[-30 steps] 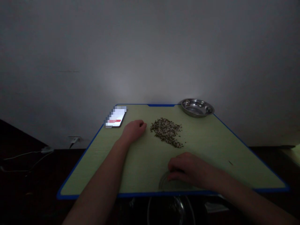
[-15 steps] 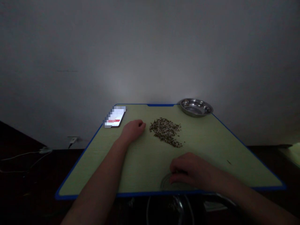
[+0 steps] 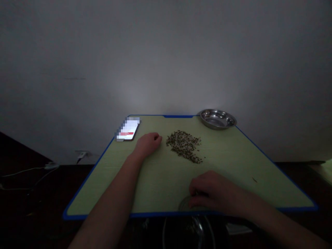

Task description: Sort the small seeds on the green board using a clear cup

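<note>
A pile of small dark seeds or grains (image 3: 184, 145) lies in the middle of a pale green table with a blue rim (image 3: 228, 159). My left hand (image 3: 147, 143) rests on the table just left of the pile, its fingers curled in a loose fist. Near the front edge my right hand (image 3: 211, 192) lies with fingers bent over a small clear round dish (image 3: 184, 205). What the fingers pinch, if anything, is hidden. The room is dim.
A steel bowl (image 3: 218, 119) stands at the far right corner. A lit phone (image 3: 127, 129) lies at the far left corner. A plain wall rises behind the table. Cables and a plug (image 3: 49, 166) lie on the dark floor at left.
My right hand has slid slightly right and nearer the front edge over the clear dish. My left hand has stayed in place.
</note>
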A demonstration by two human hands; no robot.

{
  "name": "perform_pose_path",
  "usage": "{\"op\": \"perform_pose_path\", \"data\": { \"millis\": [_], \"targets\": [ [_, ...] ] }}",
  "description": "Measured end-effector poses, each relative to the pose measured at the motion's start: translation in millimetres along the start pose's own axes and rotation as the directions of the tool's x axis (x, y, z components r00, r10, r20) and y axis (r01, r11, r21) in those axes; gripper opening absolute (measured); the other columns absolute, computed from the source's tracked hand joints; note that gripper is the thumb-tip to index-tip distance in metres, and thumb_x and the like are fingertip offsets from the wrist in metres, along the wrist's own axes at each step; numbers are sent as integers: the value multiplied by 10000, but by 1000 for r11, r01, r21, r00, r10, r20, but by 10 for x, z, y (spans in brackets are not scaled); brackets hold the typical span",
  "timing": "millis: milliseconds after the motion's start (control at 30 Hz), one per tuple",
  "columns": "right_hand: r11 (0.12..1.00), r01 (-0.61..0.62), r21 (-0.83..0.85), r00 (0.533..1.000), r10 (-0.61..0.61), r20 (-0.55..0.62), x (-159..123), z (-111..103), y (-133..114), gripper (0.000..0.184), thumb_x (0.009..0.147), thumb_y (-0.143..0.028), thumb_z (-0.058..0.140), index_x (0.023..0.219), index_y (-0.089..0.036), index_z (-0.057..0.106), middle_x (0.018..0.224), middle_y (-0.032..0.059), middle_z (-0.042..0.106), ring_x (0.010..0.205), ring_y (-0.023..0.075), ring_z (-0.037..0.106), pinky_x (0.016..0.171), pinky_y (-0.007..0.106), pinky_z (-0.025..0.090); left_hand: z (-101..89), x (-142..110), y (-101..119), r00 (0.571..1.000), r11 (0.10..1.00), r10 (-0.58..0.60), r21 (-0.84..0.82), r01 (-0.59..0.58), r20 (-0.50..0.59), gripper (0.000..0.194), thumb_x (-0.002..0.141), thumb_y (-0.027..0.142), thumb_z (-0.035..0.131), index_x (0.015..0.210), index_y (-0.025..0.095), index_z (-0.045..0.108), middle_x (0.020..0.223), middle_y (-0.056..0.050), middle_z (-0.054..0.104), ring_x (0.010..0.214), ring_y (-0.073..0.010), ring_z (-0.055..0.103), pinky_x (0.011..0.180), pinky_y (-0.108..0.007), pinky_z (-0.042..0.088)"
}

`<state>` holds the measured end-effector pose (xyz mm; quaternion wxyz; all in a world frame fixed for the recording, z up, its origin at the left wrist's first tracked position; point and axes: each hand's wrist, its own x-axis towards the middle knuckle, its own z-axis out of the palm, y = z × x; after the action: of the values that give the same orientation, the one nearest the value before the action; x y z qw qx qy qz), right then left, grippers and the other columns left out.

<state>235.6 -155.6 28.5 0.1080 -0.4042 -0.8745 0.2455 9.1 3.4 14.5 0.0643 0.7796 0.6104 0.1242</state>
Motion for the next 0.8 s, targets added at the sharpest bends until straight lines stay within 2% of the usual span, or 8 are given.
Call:
{"op": "perform_pose_path", "data": {
  "millis": [100, 267, 367, 533, 800],
  "targets": [
    [999, -25, -26, 999, 24, -33, -30, -50, 10, 202, 850, -384, 562, 789, -205, 632, 709, 2, 648, 665, 128, 573, 597, 238, 382, -10, -1, 8, 1000, 1000, -4, 4, 4, 7, 381, 842, 422, 350, 831, 192, 653, 856, -81, 680, 755, -187, 577, 616, -270, 355],
    [990, -139, -30, 959, 127, -254, -154, -252, 219, 228, 907, -324, 449, 772, -193, 576, 683, 5, 612, 615, 123, 556, 576, 243, 398, -21, -9, 18, 1000, 1000, -5, -8, 5, 6, 369, 841, 408, 352, 821, 191, 650, 838, -81, 676, 738, -186, 574, 597, -275, 346],
    [977, -191, -92, 935, 152, -319, -245, -342, 386, 219, 918, -301, 417, 799, -195, 567, 714, 19, 613, 637, 138, 557, 596, 263, 418, -17, -13, 11, 1000, 1000, -6, -16, 6, 5, 359, 841, 407, 362, 820, 191, 648, 852, -80, 677, 757, -184, 579, 607, -271, 349],
    [967, -145, -209, 951, 78, -300, -352, -343, 476, 224, 929, -284, 397, 891, -195, 599, 808, 58, 608, 751, 177, 557, 674, 316, 441, -24, -18, 6, 1000, 1000, -12, -13, 12, -1, 354, 843, 410, 361, 814, 196, 642, 847, -77, 676, 756, -184, 584, 592, -269, 340],
    [989, -69, -135, 969, 34, -247, -349, -205, 364, 214, 918, -173, 386, 949, -201, 596, 891, 63, 602, 869, 188, 541, 776, 344, 456, -15, -9, -5, 1000, 1000, -5, -15, 5, -4, 355, 847, 412, 353, 782, 194, 627, 806, -73, 669, 719, -183, 578, 573, -270, 320]
  ]
}}
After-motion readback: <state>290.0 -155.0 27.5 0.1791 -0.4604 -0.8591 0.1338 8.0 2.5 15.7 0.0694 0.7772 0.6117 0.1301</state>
